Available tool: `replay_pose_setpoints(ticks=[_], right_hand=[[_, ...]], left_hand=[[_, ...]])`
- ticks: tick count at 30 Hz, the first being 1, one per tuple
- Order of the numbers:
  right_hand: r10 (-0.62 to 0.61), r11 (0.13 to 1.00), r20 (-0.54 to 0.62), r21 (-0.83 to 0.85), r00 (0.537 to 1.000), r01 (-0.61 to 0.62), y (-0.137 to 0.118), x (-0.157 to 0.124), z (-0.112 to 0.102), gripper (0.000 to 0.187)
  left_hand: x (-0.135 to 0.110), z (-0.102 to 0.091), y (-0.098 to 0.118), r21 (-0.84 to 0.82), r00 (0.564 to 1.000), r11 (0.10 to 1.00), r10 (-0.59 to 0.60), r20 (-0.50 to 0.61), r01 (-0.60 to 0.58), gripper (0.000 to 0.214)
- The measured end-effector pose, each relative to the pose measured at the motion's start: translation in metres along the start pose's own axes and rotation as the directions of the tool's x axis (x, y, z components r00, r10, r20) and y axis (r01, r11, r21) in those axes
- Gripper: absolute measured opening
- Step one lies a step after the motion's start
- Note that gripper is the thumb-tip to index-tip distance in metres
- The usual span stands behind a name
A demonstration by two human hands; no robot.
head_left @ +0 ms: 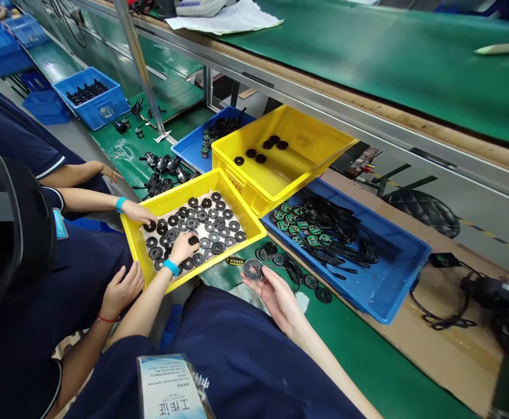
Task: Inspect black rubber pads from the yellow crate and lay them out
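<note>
My left hand (181, 249), with a blue wristband, reaches into a shallow yellow bin (171, 198) of round black slotted discs (214, 237). Its fingers are closed on a small black disc (193, 240). Outside the bin's right side, my right hand (277, 294) pinches a larger black disc (253, 269) by its edge; curved grooves and a centre hole face up. Below and beyond that hand, several loose discs (323, 294) and a black cable (294, 272) lie on the green bench.
A co-worker's hand (138, 213) touches discs at the bin's left side; another hand (122, 289) is near its front-left corner. Behind stands a deeper yellow bin (276, 189). A blue tray (385, 302) holds cables and green circuit boards. A metal-edged shelf (324, 102) overhangs.
</note>
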State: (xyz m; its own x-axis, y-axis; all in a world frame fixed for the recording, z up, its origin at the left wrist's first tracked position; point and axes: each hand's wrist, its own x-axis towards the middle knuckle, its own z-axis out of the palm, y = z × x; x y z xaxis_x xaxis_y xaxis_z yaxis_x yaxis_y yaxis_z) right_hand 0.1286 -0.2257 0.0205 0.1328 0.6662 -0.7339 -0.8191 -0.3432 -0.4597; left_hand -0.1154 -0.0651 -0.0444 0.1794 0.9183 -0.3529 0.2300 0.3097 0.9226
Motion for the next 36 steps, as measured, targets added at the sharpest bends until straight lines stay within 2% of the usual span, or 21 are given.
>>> replay_pose_setpoints(ticks=[2,4,5,7,8,9,10,13,17,20,23,26,29,31,36], right_hand=[[-0.002,1.000,-0.016,0.012,1.000,0.002,0.000,0.001,-0.001,0.045],[-0.002,1.000,-0.006,0.012,1.000,0.002,0.002,0.002,0.000,0.043],[-0.004,1.000,0.009,0.007,1.000,0.004,0.003,0.003,0.001,0.040],[-0.013,1.000,0.052,-0.017,0.999,0.014,0.006,0.003,0.002,0.034],[-0.017,0.999,0.078,-0.033,0.997,0.020,0.007,0.004,0.002,0.032],[-0.023,0.999,0.098,-0.046,0.995,0.027,0.008,0.003,0.002,0.030],[-0.026,0.998,0.112,-0.057,0.993,0.032,0.009,0.003,0.002,0.028],[-0.033,0.996,0.123,-0.076,0.992,0.043,0.011,0.001,-0.001,0.028],[-0.031,0.997,0.094,-0.069,0.995,0.037,0.010,-0.002,-0.007,0.033],[-0.027,0.997,0.062,-0.068,0.998,0.031,0.010,-0.003,-0.008,0.037],[-0.018,0.997,0.053,-0.076,0.998,0.022,0.013,-0.003,-0.007,0.038],[0.005,0.997,0.040,-0.080,0.999,-0.002,0.017,-0.002,-0.007,0.038],[0.038,0.996,0.035,-0.082,0.999,-0.035,0.020,0.000,-0.008,0.039],[0.051,0.995,0.051,-0.090,0.997,-0.047,0.019,0.001,-0.011,0.038],[0.068,0.983,0.044,-0.176,0.997,-0.060,0.018,0.013,-0.025,0.042]], left_hand=[[0.010,0.015,0.003,-0.150,0.987,0.982,-0.097,0.125,0.116,0.060],[0.006,0.030,0.011,-0.399,0.959,0.888,-0.137,0.246,0.229,0.055],[0.001,0.036,0.017,-0.546,0.942,0.785,-0.136,0.307,0.291,0.051],[-0.013,0.047,0.028,-0.764,0.899,0.493,-0.098,0.427,0.416,0.042],[-0.019,0.052,0.033,-0.808,0.878,0.366,-0.065,0.474,0.463,0.039],[-0.024,0.056,0.036,-0.821,0.863,0.292,-0.034,0.504,0.491,0.039],[-0.027,0.059,0.039,-0.820,0.856,0.283,-0.011,0.517,0.498,0.040],[-0.031,0.065,0.040,-0.810,0.855,0.336,0.026,0.518,0.480,0.044],[-0.030,0.070,0.040,-0.806,0.863,0.365,0.017,0.506,0.465,0.046],[-0.028,0.071,0.041,-0.806,0.864,0.332,-0.057,0.501,0.490,0.050],[-0.020,0.066,0.034,-0.783,0.834,0.287,-0.171,0.524,0.551,0.058],[0.000,0.054,0.016,-0.758,0.824,0.325,-0.258,0.504,0.565,0.066],[0.024,0.042,-0.005,-0.778,0.854,0.367,-0.322,0.408,0.510,0.062],[0.036,0.036,-0.016,-0.800,0.883,0.393,-0.316,0.346,0.454,0.055],[0.046,0.032,-0.022,-0.843,0.928,0.402,-0.254,0.274,0.358,0.044]])
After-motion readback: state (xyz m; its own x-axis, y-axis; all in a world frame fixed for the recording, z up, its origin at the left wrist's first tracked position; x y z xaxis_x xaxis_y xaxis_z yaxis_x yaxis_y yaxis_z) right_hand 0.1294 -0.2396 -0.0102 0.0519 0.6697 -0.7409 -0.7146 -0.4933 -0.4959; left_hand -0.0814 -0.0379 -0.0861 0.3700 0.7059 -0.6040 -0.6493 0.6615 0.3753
